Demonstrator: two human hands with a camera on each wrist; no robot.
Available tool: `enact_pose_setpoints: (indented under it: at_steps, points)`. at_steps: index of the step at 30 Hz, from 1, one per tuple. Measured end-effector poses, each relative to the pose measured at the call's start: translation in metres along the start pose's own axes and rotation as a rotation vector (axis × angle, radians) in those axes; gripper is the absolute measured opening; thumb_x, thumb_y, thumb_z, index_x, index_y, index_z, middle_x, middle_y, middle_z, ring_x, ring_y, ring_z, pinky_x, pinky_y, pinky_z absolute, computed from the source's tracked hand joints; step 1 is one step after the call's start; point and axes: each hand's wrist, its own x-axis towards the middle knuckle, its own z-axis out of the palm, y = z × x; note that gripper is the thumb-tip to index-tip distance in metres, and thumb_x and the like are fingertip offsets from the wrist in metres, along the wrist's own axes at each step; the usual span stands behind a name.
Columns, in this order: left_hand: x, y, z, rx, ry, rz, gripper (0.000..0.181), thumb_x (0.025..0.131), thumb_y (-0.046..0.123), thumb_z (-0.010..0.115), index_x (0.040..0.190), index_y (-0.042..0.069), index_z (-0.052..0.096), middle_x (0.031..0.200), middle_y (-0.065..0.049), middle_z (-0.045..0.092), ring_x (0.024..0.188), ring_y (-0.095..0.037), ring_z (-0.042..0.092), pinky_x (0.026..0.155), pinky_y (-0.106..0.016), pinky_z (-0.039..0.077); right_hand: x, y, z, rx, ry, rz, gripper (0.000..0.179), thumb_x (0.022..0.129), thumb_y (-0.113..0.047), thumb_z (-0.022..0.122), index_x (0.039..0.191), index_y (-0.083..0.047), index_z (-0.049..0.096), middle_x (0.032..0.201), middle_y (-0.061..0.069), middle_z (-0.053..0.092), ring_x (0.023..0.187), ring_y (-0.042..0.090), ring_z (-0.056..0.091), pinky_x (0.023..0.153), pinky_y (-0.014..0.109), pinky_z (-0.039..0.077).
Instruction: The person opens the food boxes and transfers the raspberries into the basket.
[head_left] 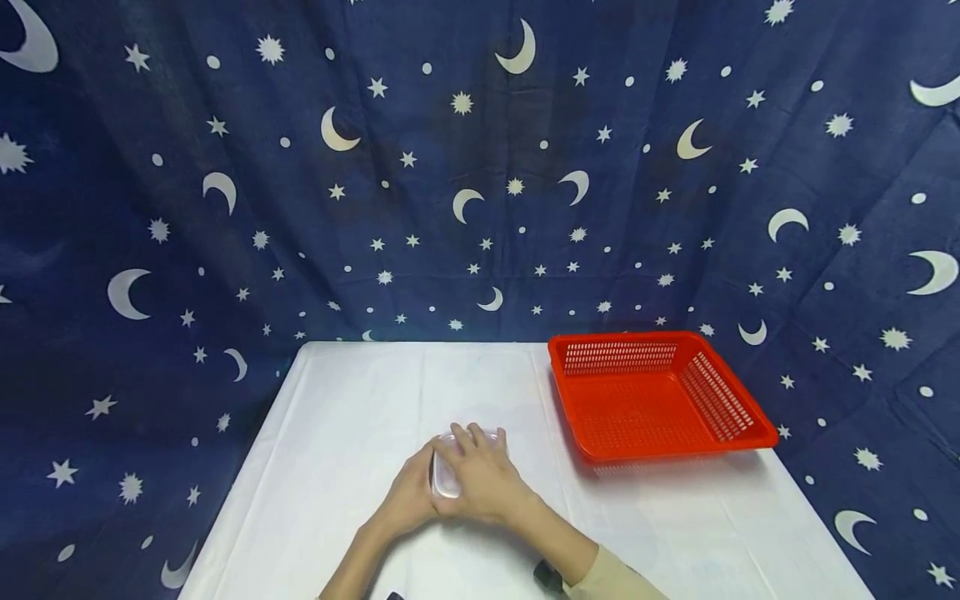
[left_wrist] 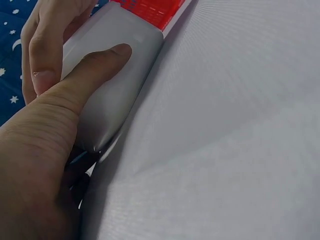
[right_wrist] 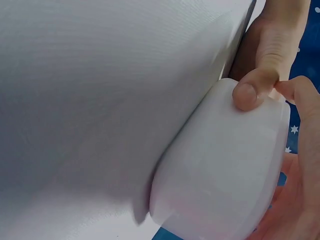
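Note:
A small white plastic box [head_left: 445,481] with rounded corners and a lid sits on the white-covered table. My left hand [head_left: 408,493] grips its left side. In the left wrist view, the thumb of that hand [left_wrist: 75,90] lies along the box's smooth wall [left_wrist: 117,95]. From above, my right hand [head_left: 487,479] spans the lid with bent, spread fingers that reach its far edge. The right wrist view shows the box wall [right_wrist: 220,160] close up, with the left thumb pressed on it and right-hand fingers [right_wrist: 307,100] along the lid edge. The box's underside is hidden.
A red plastic basket [head_left: 651,457] with slotted walls stands at the table's back right, beyond the hands. White cloth [head_left: 352,400] covers the table. A dark blue curtain [head_left: 420,208] with moons and stars hangs behind and at both sides.

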Motion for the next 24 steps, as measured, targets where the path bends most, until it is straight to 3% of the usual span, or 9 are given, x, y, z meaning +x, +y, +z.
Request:
enact_pose_setpoints:
  at_steps: [6, 16, 24]
  points:
    - [0.0002, 0.0, -0.0012, -0.009, -0.008, 0.004, 0.113, 0.078, 0.062, 0.084, 0.162, 0.007, 0.03, 0.162, -0.013, 0.043, 0.147, -0.032, 0.044, 0.119, -0.054, 0.038, 0.0024, -0.0003, -0.0002, -0.039, 0.01, -0.005, 0.084, 0.086, -0.077, 0.058, 0.155, -0.03, 0.05, 0.155, 0.014, 0.051, 0.138, 0.042, 0.051, 0.1, 0.082, 0.04]
    - [-0.0022, 0.0026, -0.003, -0.005, 0.003, 0.031, 0.111, 0.083, 0.058, 0.081, 0.161, -0.001, 0.029, 0.161, -0.021, 0.041, 0.146, -0.041, 0.043, 0.118, -0.062, 0.036, 0.0024, -0.0017, 0.0009, -0.069, 0.031, -0.026, 0.088, 0.083, -0.077, 0.06, 0.153, -0.024, 0.052, 0.153, 0.014, 0.053, 0.137, 0.041, 0.052, 0.097, 0.081, 0.043]
    - [-0.0015, 0.0013, -0.0025, 0.007, -0.012, 0.022, 0.112, 0.084, 0.06, 0.079, 0.163, 0.001, 0.026, 0.163, -0.018, 0.04, 0.147, -0.037, 0.042, 0.119, -0.058, 0.036, 0.0041, -0.0028, -0.0021, -0.059, 0.007, -0.019, 0.093, 0.083, -0.078, 0.059, 0.153, -0.016, 0.052, 0.154, 0.016, 0.052, 0.138, 0.041, 0.052, 0.098, 0.081, 0.042]
